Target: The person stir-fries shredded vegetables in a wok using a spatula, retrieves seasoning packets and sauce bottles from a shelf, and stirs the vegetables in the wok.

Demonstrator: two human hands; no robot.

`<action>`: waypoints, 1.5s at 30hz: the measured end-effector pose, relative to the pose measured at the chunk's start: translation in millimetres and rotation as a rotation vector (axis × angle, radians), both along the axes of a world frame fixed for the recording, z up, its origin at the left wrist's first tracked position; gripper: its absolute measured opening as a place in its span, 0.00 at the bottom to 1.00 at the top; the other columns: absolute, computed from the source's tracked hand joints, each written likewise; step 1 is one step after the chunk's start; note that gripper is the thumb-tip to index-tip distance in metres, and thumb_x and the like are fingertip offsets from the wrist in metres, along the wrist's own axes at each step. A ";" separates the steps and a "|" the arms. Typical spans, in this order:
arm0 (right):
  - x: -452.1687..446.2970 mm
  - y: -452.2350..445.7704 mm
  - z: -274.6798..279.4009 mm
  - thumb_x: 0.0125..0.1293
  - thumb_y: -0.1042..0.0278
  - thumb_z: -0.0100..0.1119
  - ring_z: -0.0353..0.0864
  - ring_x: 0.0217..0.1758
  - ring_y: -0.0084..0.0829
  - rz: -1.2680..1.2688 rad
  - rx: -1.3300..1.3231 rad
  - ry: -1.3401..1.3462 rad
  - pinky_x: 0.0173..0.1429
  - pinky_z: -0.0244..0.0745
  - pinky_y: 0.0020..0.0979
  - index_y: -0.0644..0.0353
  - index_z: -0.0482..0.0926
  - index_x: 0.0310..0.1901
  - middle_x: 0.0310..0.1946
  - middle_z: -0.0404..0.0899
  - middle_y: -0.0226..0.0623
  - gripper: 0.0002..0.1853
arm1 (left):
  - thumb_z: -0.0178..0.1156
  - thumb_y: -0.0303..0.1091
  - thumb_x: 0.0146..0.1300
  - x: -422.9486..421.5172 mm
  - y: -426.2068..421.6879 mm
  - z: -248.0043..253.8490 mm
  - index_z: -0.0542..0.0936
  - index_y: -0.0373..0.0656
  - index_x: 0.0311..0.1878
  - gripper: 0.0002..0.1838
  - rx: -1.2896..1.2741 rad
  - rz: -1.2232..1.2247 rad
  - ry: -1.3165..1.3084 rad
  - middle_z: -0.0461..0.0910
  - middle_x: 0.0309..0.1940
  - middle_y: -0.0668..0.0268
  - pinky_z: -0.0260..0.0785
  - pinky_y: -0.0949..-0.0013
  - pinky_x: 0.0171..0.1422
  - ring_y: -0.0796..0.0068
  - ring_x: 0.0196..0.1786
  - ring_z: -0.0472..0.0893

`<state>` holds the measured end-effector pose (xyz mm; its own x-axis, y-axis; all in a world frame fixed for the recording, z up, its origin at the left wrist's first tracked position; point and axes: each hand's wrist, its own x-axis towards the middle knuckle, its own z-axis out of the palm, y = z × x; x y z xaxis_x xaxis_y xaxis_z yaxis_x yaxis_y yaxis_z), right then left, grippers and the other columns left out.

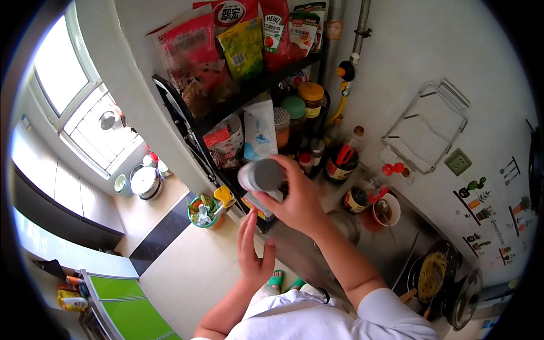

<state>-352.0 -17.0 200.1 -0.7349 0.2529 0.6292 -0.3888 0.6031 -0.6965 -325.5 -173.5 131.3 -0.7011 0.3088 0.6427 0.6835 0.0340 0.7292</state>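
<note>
My right hand [294,201] is closed around a small container with a grey lid [266,174], held in front of the black rack's lower shelf. Motion blurs the container's pale side, and its contents cannot be made out. Just below it is a whitish, partly hidden container [271,199]. My left hand [255,255] is raised lower down, fingers stretched and apart, holding nothing. Behind the grey lid stand a blue-and-white pouch [260,133], a green-lidded jar [293,107] and a yellow-lidded jar [311,93].
Packets such as a yellow bag [242,50] fill the rack's upper shelf [249,88]. On the counter at right are sauce bottles [341,164], a bowl with a spoon [391,211] and a pan of noodles [432,276]. A basket [207,218] stands at left.
</note>
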 end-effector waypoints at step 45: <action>177.5 113.5 -242.8 0.59 0.68 0.58 0.81 0.43 0.56 -0.512 -0.002 -1.077 0.49 0.77 0.49 0.68 0.75 0.45 0.39 0.81 0.57 0.15 | 0.66 0.33 0.60 20.2 62.1 -205.6 0.61 0.41 0.72 0.38 -0.721 -0.274 -0.540 0.75 0.37 0.59 0.75 0.65 0.42 0.67 0.37 0.78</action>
